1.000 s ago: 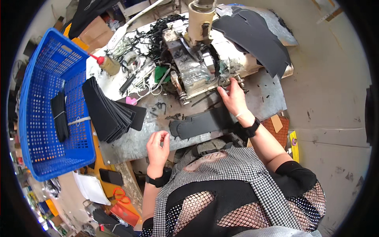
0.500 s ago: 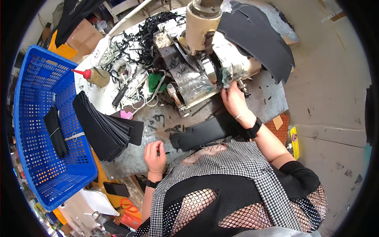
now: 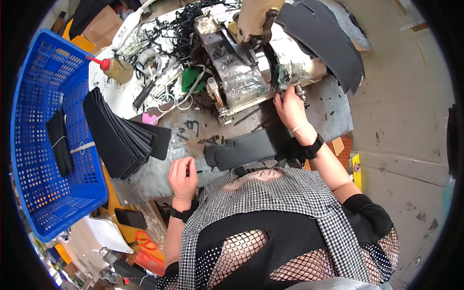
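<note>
My right hand [image 3: 289, 107] reaches up to the right end of a grimy metal machine [image 3: 238, 72], and its fingers close on a small metal part [image 3: 300, 90] there. A long black cut piece [image 3: 244, 151] lies flat on the metal table [image 3: 333, 113] just below that hand, close to my chest. My left hand [image 3: 182, 175] rests on the table's near edge with its fingers curled and nothing seen in it. To its left sits a fanned stack of black pieces [image 3: 120, 135].
A blue plastic basket [image 3: 34, 159] at the left holds a tied bundle of black strips [image 3: 60, 142]. An oil bottle with a red tip [image 3: 114, 68], cords and tools crowd the table's back. Large black sheets [image 3: 328, 41] hang over the machine. Orange scissors [image 3: 144, 239] lie below the table.
The view has shifted and drawn closer. My left hand has stayed at the table's near edge, and my right hand has stayed at the machine's right end.
</note>
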Demonstrator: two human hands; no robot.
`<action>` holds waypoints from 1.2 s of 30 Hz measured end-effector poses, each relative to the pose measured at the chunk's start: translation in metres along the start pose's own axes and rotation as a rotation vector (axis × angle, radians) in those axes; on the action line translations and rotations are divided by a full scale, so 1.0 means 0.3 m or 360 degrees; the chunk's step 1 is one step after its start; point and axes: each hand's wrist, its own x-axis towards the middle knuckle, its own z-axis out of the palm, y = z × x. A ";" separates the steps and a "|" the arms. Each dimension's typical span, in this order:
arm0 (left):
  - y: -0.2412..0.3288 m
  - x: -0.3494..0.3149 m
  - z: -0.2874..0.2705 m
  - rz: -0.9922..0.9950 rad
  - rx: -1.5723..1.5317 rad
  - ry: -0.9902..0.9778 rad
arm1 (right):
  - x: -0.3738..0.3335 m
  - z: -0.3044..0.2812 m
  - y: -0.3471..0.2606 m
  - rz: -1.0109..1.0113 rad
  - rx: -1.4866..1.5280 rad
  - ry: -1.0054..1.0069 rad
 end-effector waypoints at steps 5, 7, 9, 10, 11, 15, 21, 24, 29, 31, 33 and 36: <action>-0.016 -0.013 0.010 0.0088 -0.0026 0.0127 | 0.005 0.005 0.008 0.0051 0.0019 -0.0052; -0.017 -0.016 0.010 0.0096 0.0001 0.0152 | 0.006 0.004 0.009 0.0011 -0.0027 -0.0045; -0.014 -0.016 0.007 0.0123 0.0038 0.0180 | 0.004 0.002 0.009 -0.0030 -0.0071 -0.0034; -0.011 -0.015 0.006 0.0115 0.0036 0.0189 | 0.004 0.001 0.010 -0.0022 -0.0080 -0.0034; -0.007 -0.015 0.005 0.0127 0.0033 0.0201 | 0.004 0.000 0.011 -0.0012 -0.0089 -0.0033; -0.014 -0.024 0.008 0.0141 0.0026 0.0227 | 0.005 0.002 0.012 -0.0047 -0.0104 -0.0022; -0.003 -0.021 0.003 0.0071 0.0000 0.0236 | 0.006 0.005 0.013 -0.0052 -0.0165 -0.0046; -0.003 -0.022 0.001 0.0065 -0.0020 0.0251 | 0.005 -0.003 0.009 -0.0069 -0.0111 -0.0044; 0.004 -0.018 -0.004 -0.0027 -0.0099 0.0297 | 0.009 0.001 0.022 -0.0133 -0.0212 -0.0036; 0.017 0.009 -0.014 -0.0086 -0.0187 0.0344 | 0.011 0.005 0.028 -0.0151 -0.0233 -0.0046; 0.046 0.076 -0.044 -0.0157 -0.0343 0.0317 | 0.017 0.008 0.035 -0.0172 -0.0249 -0.0057; 0.064 0.220 -0.065 -0.0431 -0.0698 0.0107 | 0.017 0.008 0.038 -0.0184 -0.0255 -0.0064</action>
